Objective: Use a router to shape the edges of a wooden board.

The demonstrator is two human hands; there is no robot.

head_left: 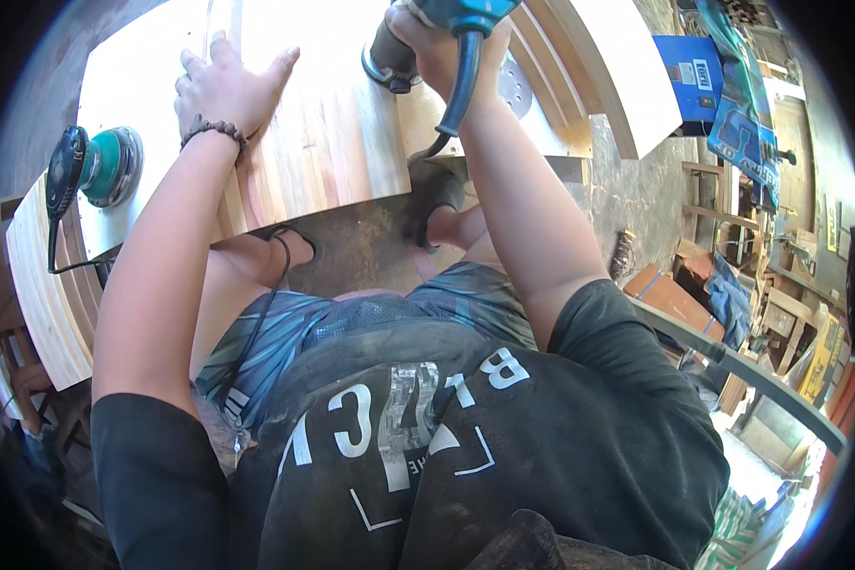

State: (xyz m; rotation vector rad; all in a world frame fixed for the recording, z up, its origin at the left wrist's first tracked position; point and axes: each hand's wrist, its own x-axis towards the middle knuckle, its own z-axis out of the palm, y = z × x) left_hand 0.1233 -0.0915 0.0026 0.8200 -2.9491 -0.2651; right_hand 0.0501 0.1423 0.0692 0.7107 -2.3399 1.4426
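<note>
My left hand [226, 87] lies flat, fingers spread, on a pale wooden board [323, 142] with reddish streaks; a bead bracelet circles that wrist. My right hand [439, 47] grips the handle of a blue and black power tool [418, 38] at the top of the view, pressed down on the same board. Its dark cable [456, 95] hangs down past my wrist. The tool's working end is partly hidden by my hand.
A green and black orbital sander [95, 166] rests on the board's left end, its cord trailing down. More curved planks [47, 285] are stacked at left and others [617, 85] at upper right. A blue machine [689, 81], wood offcuts and clutter fill the right side.
</note>
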